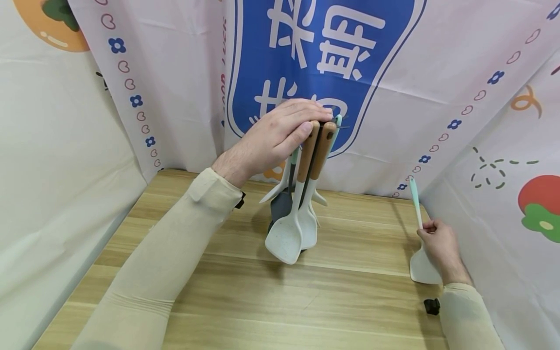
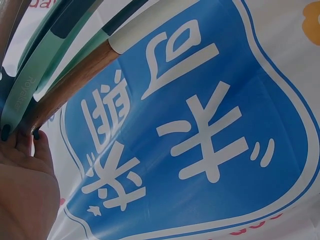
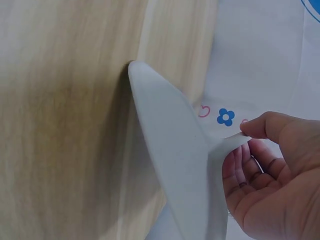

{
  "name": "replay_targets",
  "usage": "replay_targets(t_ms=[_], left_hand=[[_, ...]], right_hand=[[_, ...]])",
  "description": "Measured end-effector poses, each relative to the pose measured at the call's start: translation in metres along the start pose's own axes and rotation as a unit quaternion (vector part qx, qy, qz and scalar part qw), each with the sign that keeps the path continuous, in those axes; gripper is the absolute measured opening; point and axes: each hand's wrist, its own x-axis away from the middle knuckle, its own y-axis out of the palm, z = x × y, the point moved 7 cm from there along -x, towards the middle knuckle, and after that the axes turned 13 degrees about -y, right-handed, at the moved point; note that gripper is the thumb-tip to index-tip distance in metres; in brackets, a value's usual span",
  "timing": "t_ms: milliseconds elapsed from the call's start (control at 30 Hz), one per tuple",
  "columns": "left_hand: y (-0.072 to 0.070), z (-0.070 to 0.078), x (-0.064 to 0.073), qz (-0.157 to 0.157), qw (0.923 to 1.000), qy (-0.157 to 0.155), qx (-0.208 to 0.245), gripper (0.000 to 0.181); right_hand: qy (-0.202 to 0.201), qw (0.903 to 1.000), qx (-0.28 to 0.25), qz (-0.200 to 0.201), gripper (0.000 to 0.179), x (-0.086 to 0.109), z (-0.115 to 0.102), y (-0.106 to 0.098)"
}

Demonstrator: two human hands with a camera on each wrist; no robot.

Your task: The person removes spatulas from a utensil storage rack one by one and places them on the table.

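Several kitchen utensils hang in a bunch at the table's middle, among them a white ladle-like turner (image 1: 284, 238) with a wooden handle. My left hand (image 1: 284, 126) rests across the top of the bunch, fingers stretched out and thumb by the wooden handle ends. In the left wrist view its fingertips are right at the ends of a wooden handle (image 2: 80, 82) and a mint handle (image 2: 30, 75). At the table's right side my right hand (image 1: 441, 245) pinches a white spatula (image 1: 424, 268) by its neck, mint handle up. Its broad blade (image 3: 170, 130) points down, close over the tabletop.
The utensils stand on a wood-grain table (image 1: 245, 291). A printed cloth with a large blue sign (image 1: 302, 63) hangs right behind them. White decorated walls (image 1: 503, 204) close in the left and right sides. The stand under the utensils is mostly hidden.
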Motion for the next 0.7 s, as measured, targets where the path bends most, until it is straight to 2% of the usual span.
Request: replay_targets(t_ms=[367, 700], left_hand=[[0.0, 0.0, 0.0, -0.001, 1.0, -0.002, -0.001, 0.049], [0.001, -0.001, 0.0, 0.0, 1.0, -0.005, -0.002, 0.049]], right_hand=[[0.026, 0.9991, 0.014, -0.029, 0.03, 0.003, 0.016, 0.007], [-0.006, 0.9988, 0.045, -0.02, 0.025, -0.004, 0.029, 0.013]])
